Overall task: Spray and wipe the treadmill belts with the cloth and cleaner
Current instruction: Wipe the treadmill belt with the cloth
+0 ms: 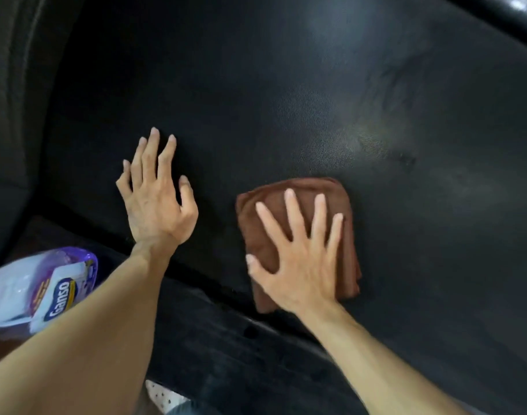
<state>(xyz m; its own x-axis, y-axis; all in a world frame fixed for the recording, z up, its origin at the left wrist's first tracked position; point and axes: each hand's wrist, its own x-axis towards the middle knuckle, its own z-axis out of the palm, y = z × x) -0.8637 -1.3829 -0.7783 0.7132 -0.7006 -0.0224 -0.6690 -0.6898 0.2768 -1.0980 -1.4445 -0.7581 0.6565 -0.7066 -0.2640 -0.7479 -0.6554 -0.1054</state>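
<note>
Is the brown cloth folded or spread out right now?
Folded. The brown cloth forms a compact pad with layered edges at its right side, pressed flat on the belt under the right hand.

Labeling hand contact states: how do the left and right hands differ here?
The right hand presses flat on the folded brown cloth; the left hand rests directly on the bare black treadmill belt. The right hand's fingers are spread wide; the left's lie closer together. The right hand sits nearer the camera than the left. Both are open, palm down, gripping nothing.
</note>
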